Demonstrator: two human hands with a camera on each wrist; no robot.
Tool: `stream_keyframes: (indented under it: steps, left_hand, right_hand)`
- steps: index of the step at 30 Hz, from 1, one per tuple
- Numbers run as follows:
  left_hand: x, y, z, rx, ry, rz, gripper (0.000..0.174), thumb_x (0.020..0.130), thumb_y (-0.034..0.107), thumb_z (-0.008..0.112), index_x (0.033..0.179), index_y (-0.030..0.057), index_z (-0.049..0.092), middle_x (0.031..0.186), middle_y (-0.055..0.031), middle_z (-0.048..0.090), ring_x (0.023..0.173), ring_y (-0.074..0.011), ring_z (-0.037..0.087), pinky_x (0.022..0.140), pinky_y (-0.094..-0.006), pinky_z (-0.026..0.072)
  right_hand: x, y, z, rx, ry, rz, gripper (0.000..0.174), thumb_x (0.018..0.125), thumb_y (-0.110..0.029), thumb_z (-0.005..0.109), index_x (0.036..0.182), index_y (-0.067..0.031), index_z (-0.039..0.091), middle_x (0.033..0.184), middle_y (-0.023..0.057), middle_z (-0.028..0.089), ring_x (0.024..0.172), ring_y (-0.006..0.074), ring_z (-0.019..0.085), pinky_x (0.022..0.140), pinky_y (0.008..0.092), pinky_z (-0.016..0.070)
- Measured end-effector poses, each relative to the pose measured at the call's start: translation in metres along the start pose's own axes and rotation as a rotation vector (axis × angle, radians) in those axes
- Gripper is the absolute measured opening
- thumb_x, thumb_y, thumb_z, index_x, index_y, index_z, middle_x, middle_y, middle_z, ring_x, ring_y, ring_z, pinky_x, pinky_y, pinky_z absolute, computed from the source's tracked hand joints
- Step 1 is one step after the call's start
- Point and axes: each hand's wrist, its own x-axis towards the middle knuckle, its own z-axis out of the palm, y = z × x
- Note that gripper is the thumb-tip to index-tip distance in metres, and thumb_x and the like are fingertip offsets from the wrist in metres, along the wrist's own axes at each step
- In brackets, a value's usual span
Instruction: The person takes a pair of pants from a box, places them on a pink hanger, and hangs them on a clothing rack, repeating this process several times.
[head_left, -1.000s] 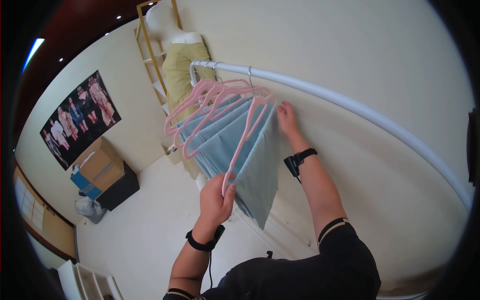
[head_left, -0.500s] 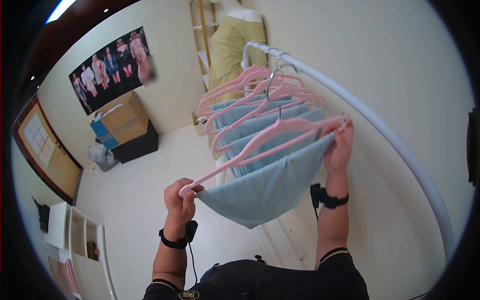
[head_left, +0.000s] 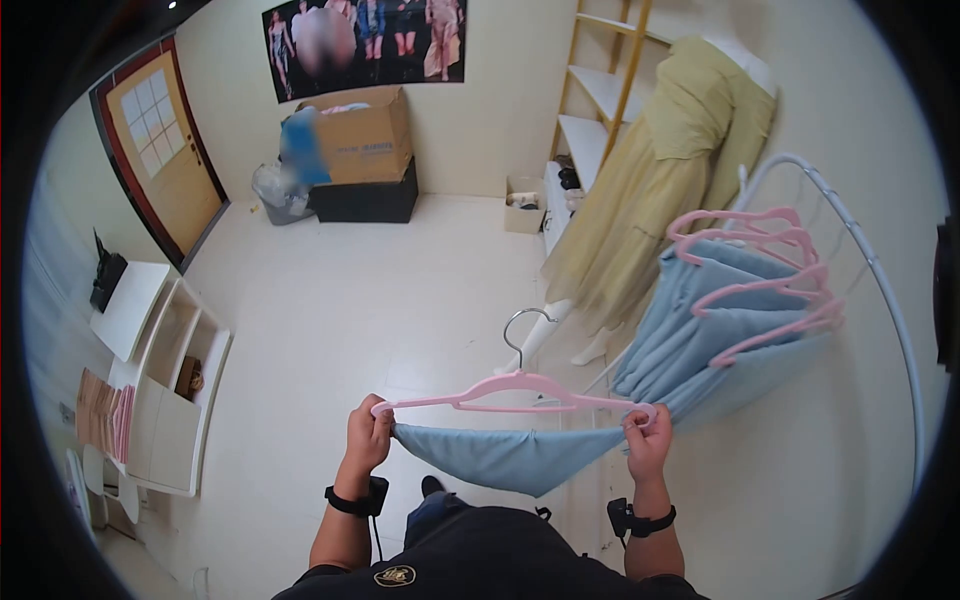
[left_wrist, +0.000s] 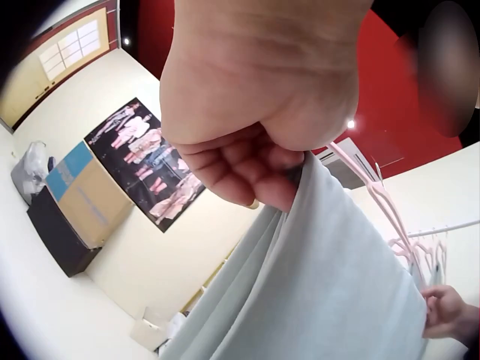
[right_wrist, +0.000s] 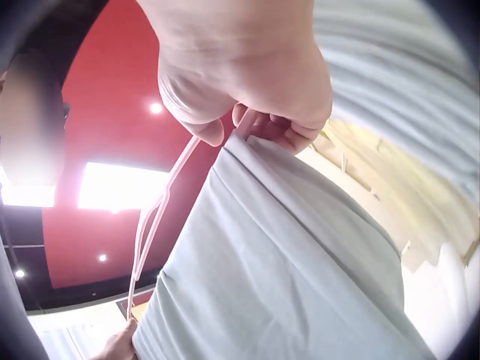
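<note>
Nearest the body, the left hand (head_left: 371,425) and the right hand (head_left: 647,440) hold a pink hanger (head_left: 518,382) by its two ends, with a light blue garment (head_left: 515,455) stretched below it; gripping both ends probably keeps the hanger level and the cloth spread, and leaves the metal hook (head_left: 506,337) standing free at the top. The left wrist view shows the left fingers (left_wrist: 238,172) curled in close, with the garment's corner at their tips. On the right, thumb and fingers pinch the hanger's end together with the cloth beside it, with almost no gap. Whether the hanger alone would bear the garment cannot be told. Just beyond the right hand, more blue garments (head_left: 690,290) hang on pink hangers close together on a curved rail (head_left: 880,278), apparently grouped by kind; the held one is off the rail. Behind them stands a mannequin (head_left: 755,70) in a yellow dress (head_left: 690,120), near a tall shelf (head_left: 600,90). Farthest back, a cardboard box (head_left: 365,140) rests on a black box (head_left: 370,203), under a wall poster (head_left: 390,45).
</note>
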Motion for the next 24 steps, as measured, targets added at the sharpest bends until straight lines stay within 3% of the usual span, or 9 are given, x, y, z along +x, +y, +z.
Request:
stream_keyframes:
  steps: [4,6,11,16,19,24]
  left_hand:
    - [0.021,-0.033,-0.066,0.002,0.044,-0.032,0.030,0.097,0.025,0.045,0.075,0.0042,0.046,0.057,-0.0014,0.048,0.050,-0.0086,0.046,0.046,-0.0239,0.0388]
    - [0.031,-0.051,-0.099,0.033,0.051,-0.035,0.028,0.095,0.022,0.048,0.076,0.0019,0.048,0.056,-0.0046,0.050,0.049,-0.0113,0.049,0.046,-0.0262,0.0398]
    - [0.057,-0.064,-0.167,0.068,0.071,-0.105,0.027,0.096,0.022,0.047,0.078,0.0015,0.048,0.057,-0.0042,0.050,0.050,-0.0116,0.051,0.047,-0.0256,0.0409]
    - [0.074,-0.073,-0.197,0.073,0.167,-0.170,0.025,0.096,0.021,0.047,0.082,0.0006,0.048,0.059,-0.0047,0.050,0.053,-0.0118,0.054,0.050,-0.0256,0.0435]
    - [0.090,-0.077,-0.200,0.105,0.112,-0.220,0.015,0.093,0.014,0.050,0.087,0.0003,0.050,0.063,-0.0074,0.056,0.056,-0.0147,0.057,0.053,-0.0279,0.0458]
    - [0.129,-0.090,-0.194,0.089,0.063,-0.327,0.009,0.093,0.010,0.049,0.095,0.0012,0.049,0.075,-0.0040,0.054,0.066,-0.0122,0.056,0.059,-0.0265,0.0490]
  right_hand:
    - [0.026,0.020,0.078,-0.099,-0.148,0.110,0.019,0.078,0.003,0.063,0.082,-0.0054,0.046,0.073,-0.0003,0.051,0.065,0.0057,0.047,0.057,0.0206,0.0392]
    - [0.037,0.029,0.117,-0.214,-0.163,0.114,0.018,0.078,0.000,0.065,0.074,-0.0053,0.049,0.070,-0.0019,0.052,0.063,0.0050,0.045,0.055,0.0206,0.0377]
    - [0.068,0.024,0.206,-0.443,-0.334,0.150,0.018,0.080,-0.008,0.066,0.069,-0.0034,0.053,0.062,-0.0022,0.049,0.058,0.0057,0.041,0.052,0.0229,0.0350]
    - [0.103,0.025,0.274,-0.578,-0.680,0.104,0.016,0.078,-0.013,0.067,0.075,-0.0007,0.057,0.060,0.0027,0.050,0.056,0.0081,0.044,0.052,0.0251,0.0366]
    - [0.114,0.023,0.325,-0.529,-0.878,0.191,0.017,0.077,-0.015,0.068,0.078,0.0001,0.060,0.060,0.0039,0.053,0.056,0.0100,0.048,0.052,0.0266,0.0383]
    - [0.147,0.052,0.390,-0.590,-1.001,0.183,0.022,0.078,-0.022,0.068,0.079,0.0003,0.064,0.062,0.0068,0.058,0.056,0.0144,0.052,0.053,0.0286,0.0406]
